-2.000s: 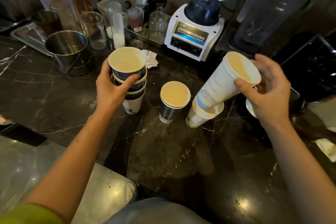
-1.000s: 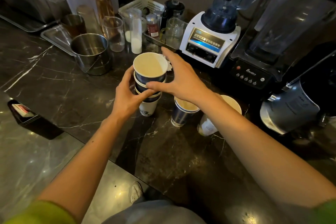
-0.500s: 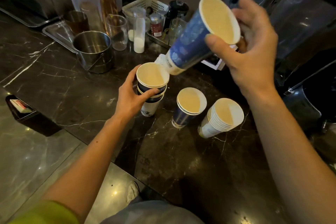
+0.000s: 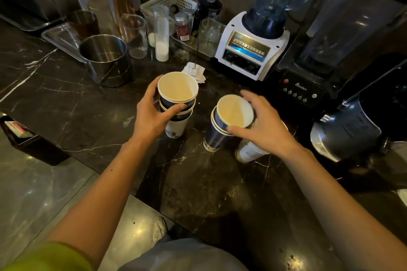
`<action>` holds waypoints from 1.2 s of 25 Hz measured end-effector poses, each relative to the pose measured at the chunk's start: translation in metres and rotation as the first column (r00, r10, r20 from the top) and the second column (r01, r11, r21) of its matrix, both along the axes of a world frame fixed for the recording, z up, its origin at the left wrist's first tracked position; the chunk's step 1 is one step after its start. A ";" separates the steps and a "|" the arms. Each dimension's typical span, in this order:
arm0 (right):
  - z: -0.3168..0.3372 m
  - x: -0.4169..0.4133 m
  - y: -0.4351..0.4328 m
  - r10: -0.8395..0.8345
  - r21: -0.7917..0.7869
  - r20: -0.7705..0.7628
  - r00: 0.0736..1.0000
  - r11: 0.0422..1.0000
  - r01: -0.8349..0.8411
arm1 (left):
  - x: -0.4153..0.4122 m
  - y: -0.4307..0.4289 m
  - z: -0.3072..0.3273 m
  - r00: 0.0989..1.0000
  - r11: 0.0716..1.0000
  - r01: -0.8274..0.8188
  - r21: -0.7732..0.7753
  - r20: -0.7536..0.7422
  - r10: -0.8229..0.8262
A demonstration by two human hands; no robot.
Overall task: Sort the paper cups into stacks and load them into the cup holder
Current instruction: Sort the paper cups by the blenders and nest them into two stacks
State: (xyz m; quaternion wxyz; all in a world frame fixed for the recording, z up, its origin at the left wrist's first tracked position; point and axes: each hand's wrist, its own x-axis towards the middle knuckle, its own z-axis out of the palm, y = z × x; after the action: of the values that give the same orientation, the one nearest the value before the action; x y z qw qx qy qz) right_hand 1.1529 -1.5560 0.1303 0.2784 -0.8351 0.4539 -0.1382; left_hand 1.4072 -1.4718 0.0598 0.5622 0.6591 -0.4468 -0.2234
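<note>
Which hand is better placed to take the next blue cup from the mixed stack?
Probably the right hand: the left hand grips the mixed stack, steadying it, while the right only pinches the rim of the top cup on the blue stack beside it.

Right of left stack (image 4: 176, 126): middle stack (image 4: 214, 135), perhaps touching right stack (image 4: 250, 152).

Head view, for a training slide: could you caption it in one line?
Left hand grips a mixed cup stack; right hand holds a blue cup atop the blue stack.
</note>
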 end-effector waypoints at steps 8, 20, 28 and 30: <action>0.031 0.061 -0.005 0.206 -0.033 -0.170 0.964 0.976 -0.215 | 0.001 0.001 -0.001 1.000 1.000 0.008 -0.025 -0.020 -0.008; 0.042 0.140 -0.016 0.352 -0.210 -0.302 0.886 0.882 -0.422 | 0.007 0.001 -0.003 0.998 0.997 0.055 -0.056 -0.029 -0.056; 0.036 0.135 0.003 0.439 -0.334 -0.537 0.720 0.673 -0.660 | 0.006 -0.002 -0.002 0.999 0.998 0.035 -0.059 -0.037 -0.037; 0.043 0.132 0.004 0.380 -0.436 -0.462 0.801 0.690 -0.578 | 0.007 -0.002 -0.002 0.998 0.998 0.033 -0.059 -0.046 -0.035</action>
State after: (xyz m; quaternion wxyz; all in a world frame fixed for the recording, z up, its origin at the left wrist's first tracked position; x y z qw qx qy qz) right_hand 1.2852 -1.5517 0.1731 -0.0323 -0.9793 0.1957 -0.0409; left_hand 1.4147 -1.4737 0.0581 0.5874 0.6294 -0.4510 -0.2354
